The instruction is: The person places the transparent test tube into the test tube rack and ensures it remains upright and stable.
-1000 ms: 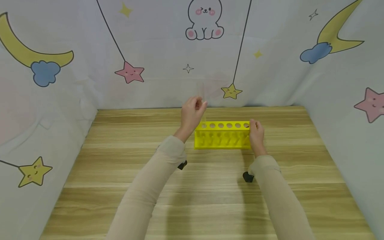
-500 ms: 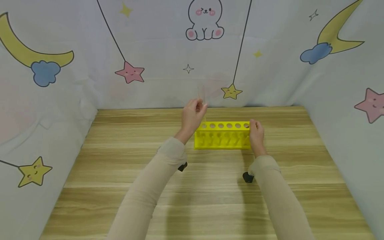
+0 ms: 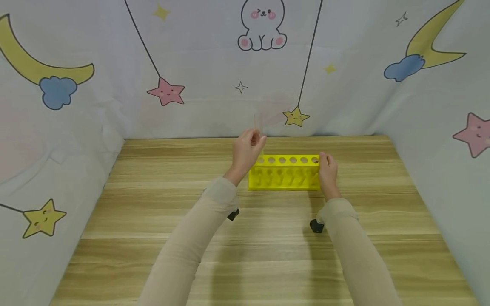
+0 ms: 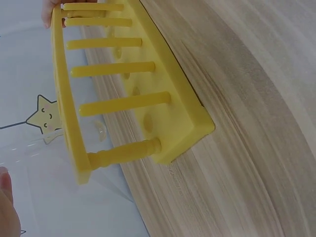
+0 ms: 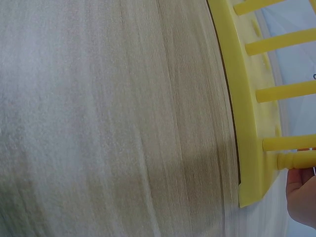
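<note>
My left hand (image 3: 245,151) pinches a clear test tube (image 3: 258,121) between thumb and fingers, its upper part rising above the hand. The tube's lower part meets the leftmost hole of a yellow test tube rack (image 3: 283,180). In the left wrist view the rounded end of the test tube (image 4: 100,131) shows just below the rack's top plate, short of the base. My right hand (image 3: 328,174) grips the rack's right end. From the right wrist, the fingers of the right hand (image 5: 302,195) are seen against the end post. The rack stands upright on the table.
A wood-grain table (image 3: 172,204) carries the rack near its back edge. White cloth (image 3: 206,63) printed with stars and moons hangs behind and on both sides. Pegs (image 4: 123,103) rise from the rack's base. A dark wrist piece (image 3: 316,226) sits under the right cuff.
My left hand has come down slightly with the test tube, whose top now sits lower. The right hand and the rack have stayed in place.
</note>
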### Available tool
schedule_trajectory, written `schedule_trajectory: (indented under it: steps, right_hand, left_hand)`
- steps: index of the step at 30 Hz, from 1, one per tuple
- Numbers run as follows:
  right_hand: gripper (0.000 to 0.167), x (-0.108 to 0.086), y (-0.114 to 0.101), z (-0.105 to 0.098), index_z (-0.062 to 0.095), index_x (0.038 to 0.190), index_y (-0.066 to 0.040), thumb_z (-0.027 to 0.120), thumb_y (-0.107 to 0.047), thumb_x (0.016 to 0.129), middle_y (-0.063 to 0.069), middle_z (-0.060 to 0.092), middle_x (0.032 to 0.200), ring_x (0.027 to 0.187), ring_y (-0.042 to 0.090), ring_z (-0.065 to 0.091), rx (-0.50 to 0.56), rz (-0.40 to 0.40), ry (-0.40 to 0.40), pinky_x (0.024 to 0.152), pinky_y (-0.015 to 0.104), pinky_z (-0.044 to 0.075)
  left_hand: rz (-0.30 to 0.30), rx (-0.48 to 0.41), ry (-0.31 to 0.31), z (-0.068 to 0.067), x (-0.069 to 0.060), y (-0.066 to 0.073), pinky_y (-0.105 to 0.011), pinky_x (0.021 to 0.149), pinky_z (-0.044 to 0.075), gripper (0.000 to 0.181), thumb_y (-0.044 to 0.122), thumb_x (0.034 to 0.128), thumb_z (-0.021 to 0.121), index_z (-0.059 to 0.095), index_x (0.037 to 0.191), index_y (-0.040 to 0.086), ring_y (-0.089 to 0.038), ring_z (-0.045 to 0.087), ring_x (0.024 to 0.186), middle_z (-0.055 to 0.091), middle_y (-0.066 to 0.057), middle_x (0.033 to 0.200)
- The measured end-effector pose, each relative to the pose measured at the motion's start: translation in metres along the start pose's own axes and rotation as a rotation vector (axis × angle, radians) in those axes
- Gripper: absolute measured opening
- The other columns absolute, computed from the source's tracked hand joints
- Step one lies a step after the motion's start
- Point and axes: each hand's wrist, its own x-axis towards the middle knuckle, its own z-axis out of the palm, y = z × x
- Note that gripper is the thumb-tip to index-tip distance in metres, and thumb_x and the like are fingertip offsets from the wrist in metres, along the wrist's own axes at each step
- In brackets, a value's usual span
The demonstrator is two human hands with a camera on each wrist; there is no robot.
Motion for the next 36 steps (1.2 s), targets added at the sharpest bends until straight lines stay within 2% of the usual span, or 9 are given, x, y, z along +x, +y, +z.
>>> schedule_trajectory:
  steps: [16, 21, 28, 32, 36]
  right_hand:
    - [0.026, 0.001, 0.000, 0.002, 0.048, 0.082, -0.019, 0.037, -0.040, 0.093, -0.003, 0.048, 0.083, 0.064, 0.008, 0.034, 0.008, 0.021, 0.014, 0.057, 0.019, 0.029]
    - [0.027, 0.000, -0.002, 0.001, 0.049, 0.086, -0.015, 0.038, -0.039, 0.093, 0.000, 0.049, 0.084, 0.062, 0.007, 0.034, 0.012, 0.022, 0.014, 0.056, 0.018, 0.030]
    - [0.030, -0.010, -0.017, 0.001, 0.049, 0.093, -0.003, 0.037, -0.030, 0.094, 0.006, 0.048, 0.086, 0.060, 0.008, 0.033, 0.023, 0.029, 0.010, 0.054, 0.018, 0.029]
    - [0.028, -0.014, -0.021, 0.001, 0.049, 0.092, -0.004, 0.037, -0.028, 0.095, 0.005, 0.048, 0.085, 0.058, 0.007, 0.032, 0.025, 0.026, 0.009, 0.053, 0.017, 0.029]
    - [0.032, -0.010, -0.015, 0.000, 0.049, 0.092, -0.004, 0.035, -0.033, 0.094, 0.003, 0.046, 0.081, 0.053, 0.007, 0.030, 0.018, 0.011, -0.019, 0.050, 0.018, 0.029]
  left_hand:
    - [0.013, 0.008, -0.030, 0.005, -0.007, -0.005, -0.020, 0.068, 0.052, 0.016, 0.020, 0.0833, 0.061, 0.057, 0.089, 0.005, -0.015, 0.056, 0.075, 0.056, -0.006, 0.077]
    - [0.023, 0.025, -0.036, 0.006, -0.009, -0.006, -0.020, 0.069, 0.052, 0.014, 0.018, 0.0829, 0.061, 0.055, 0.086, 0.005, -0.015, 0.056, 0.075, 0.054, -0.005, 0.076]
    - [0.020, 0.055, -0.047, 0.008, -0.011, -0.006, -0.021, 0.069, 0.051, 0.018, 0.022, 0.0838, 0.060, 0.057, 0.089, 0.005, -0.016, 0.056, 0.075, 0.056, -0.006, 0.078]
    - [0.018, 0.075, -0.050, 0.009, -0.012, -0.008, -0.021, 0.067, 0.050, 0.018, 0.023, 0.0837, 0.060, 0.057, 0.087, 0.006, -0.016, 0.056, 0.074, 0.056, -0.006, 0.077]
    - [0.033, 0.092, -0.050, 0.010, -0.013, -0.009, -0.022, 0.063, 0.047, 0.017, 0.023, 0.0838, 0.060, 0.056, 0.084, 0.006, -0.015, 0.053, 0.069, 0.054, -0.005, 0.073]
